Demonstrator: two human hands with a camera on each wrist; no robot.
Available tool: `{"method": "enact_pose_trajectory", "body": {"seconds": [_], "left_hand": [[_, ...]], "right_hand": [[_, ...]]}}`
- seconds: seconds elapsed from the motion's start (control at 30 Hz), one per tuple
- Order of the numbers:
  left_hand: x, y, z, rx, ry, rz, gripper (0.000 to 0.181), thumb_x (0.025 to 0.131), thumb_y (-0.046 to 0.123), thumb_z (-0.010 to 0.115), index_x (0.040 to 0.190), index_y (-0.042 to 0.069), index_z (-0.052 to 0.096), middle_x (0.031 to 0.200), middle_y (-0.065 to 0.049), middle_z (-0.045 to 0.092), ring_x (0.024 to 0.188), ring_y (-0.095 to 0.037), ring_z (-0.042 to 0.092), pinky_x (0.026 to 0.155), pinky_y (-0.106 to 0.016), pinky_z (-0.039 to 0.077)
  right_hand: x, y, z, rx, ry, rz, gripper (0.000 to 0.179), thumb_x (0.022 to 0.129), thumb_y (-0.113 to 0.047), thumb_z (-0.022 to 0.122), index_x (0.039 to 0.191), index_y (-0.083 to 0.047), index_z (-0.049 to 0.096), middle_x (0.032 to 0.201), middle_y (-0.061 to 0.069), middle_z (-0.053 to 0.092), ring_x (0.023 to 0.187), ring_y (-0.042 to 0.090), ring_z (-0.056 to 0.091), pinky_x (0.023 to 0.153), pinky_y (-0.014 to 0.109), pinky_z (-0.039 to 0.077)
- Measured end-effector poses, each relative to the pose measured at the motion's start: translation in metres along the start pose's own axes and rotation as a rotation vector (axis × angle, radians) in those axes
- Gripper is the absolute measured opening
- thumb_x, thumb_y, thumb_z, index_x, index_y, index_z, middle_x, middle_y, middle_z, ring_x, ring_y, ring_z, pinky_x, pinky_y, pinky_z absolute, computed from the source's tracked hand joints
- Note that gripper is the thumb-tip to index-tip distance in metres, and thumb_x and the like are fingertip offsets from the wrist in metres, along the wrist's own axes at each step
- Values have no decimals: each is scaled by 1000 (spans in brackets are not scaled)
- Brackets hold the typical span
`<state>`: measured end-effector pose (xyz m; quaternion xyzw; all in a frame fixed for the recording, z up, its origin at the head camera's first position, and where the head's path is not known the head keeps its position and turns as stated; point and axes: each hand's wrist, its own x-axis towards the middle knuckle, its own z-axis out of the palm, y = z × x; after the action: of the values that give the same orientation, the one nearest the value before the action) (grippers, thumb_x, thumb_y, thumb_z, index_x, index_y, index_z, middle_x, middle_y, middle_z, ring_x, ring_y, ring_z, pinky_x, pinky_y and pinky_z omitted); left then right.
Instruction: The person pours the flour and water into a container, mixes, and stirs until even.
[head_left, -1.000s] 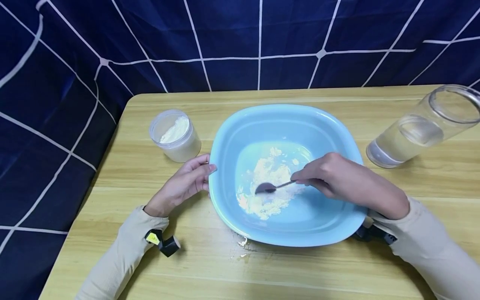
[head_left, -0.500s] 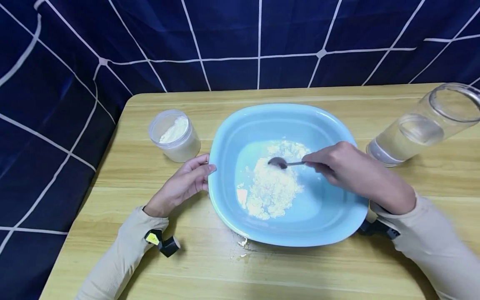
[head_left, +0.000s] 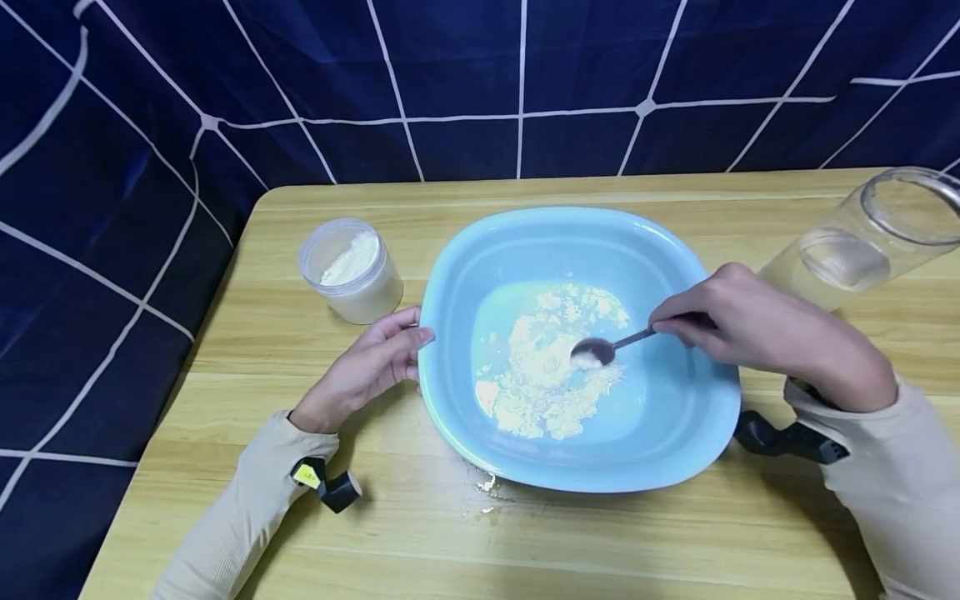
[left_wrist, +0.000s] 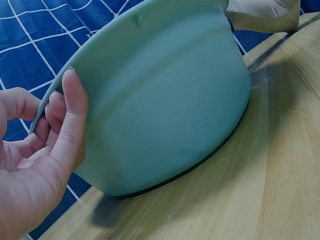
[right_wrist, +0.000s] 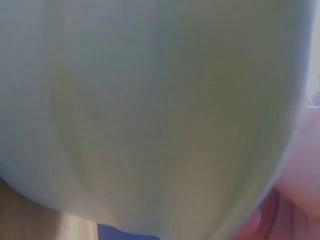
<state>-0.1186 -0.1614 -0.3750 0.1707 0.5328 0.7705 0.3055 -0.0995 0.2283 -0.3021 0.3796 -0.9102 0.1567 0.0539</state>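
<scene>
A light blue basin [head_left: 577,475] stands on the table, with clumpy white powder [head_left: 543,367] spread wet-looking over its floor. My left hand [head_left: 367,367] grips the basin's left side; in the left wrist view, its fingers [left_wrist: 75,107] lie against the outer wall below the rim. Over the basin's right side, my right hand [head_left: 772,333] pinches the handle of a dark metal spoon [head_left: 596,351]. Some white powder sits in the spoon's bowl, which is down at the powder. The right wrist view is mostly filled by the basin's outer wall [right_wrist: 150,110], with part of the right hand at its edge.
An open clear jar [head_left: 360,283] of white powder stands left of the basin. Behind my right hand is a tall glass [head_left: 847,258] part filled with clear liquid. A small wet spot [head_left: 487,487] lies before the basin. Dark blue gridded cloth [head_left: 465,92] hangs behind the table.
My right hand has moved the spoon through the powder, first away from me, then right and back toward me. The powder has shifted. My left hand has stayed on the basin.
</scene>
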Motion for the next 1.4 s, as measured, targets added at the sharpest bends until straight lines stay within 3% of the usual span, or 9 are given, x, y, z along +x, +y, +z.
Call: {"method": "enact_pose_trajectory", "body": {"seconds": [0.2,0.37,0.53,0.6,0.8,0.87,1.03,1.23,1.4], "left_hand": [[-1,0,-2,-11,-18,9,20,98,2,40,109,6,56,89,-4,62,71,-13,63,59,-23,56],[-1,0,-2,-19,-18,11,21,98,2,39,109,7,57,89,-4,61,71,-12,63,59,-22,56],[1,0,-2,-18,-28,13,21,98,2,39,110,6,56,90,-5,62,73,-13,64,61,-23,58],[2,-1,-2,-17,-39,13,20,98,3,40,109,6,56,90,-5,62,72,-13,64,61,-24,57],[2,0,-3,-10,-53,6,19,98,3,40,108,6,56,87,-4,61,69,-13,63,58,-23,56],[1,0,-3,-4,-48,6,19,99,3,39,107,6,55,86,-4,61,67,-13,62,57,-23,55],[0,0,-4,9,-35,14,18,98,3,39,106,6,55,84,-4,60,66,-13,62,58,-24,56],[-2,0,-5,2,-30,14,20,98,2,38,105,7,56,86,-4,60,71,-13,63,63,-24,58],[-4,0,-5,-5,-25,21,20,98,1,38,104,7,57,88,-3,61,73,-12,63,65,-25,58]], "right_hand": [[9,-7,9,-130,111,114,18,73,10,72,87,-1,73,67,5,67,49,7,49,39,23,43],[22,-23,26,-2,102,-48,27,72,13,73,94,-3,73,82,6,72,69,18,68,56,31,58],[18,-28,24,92,39,-216,33,71,12,74,94,-10,73,85,-5,71,79,8,68,64,26,59],[14,-25,18,76,34,-212,33,69,12,74,90,-13,72,82,-9,69,74,4,65,60,22,57],[8,-23,13,-44,81,-35,28,70,11,75,86,-11,72,78,-4,69,68,7,63,53,25,55],[12,-27,17,-15,79,-60,28,71,12,74,89,-9,73,81,-2,70,71,10,66,55,26,56],[15,-28,21,97,29,-200,31,71,13,72,86,-15,69,74,-12,63,64,-2,55,52,14,47],[14,-29,17,11,55,-80,28,72,10,74,83,-15,70,72,-10,64,62,-1,55,49,17,48],[17,-30,20,97,3,-199,31,74,12,69,82,-17,65,69,-15,56,60,-5,48,49,12,41]]}}
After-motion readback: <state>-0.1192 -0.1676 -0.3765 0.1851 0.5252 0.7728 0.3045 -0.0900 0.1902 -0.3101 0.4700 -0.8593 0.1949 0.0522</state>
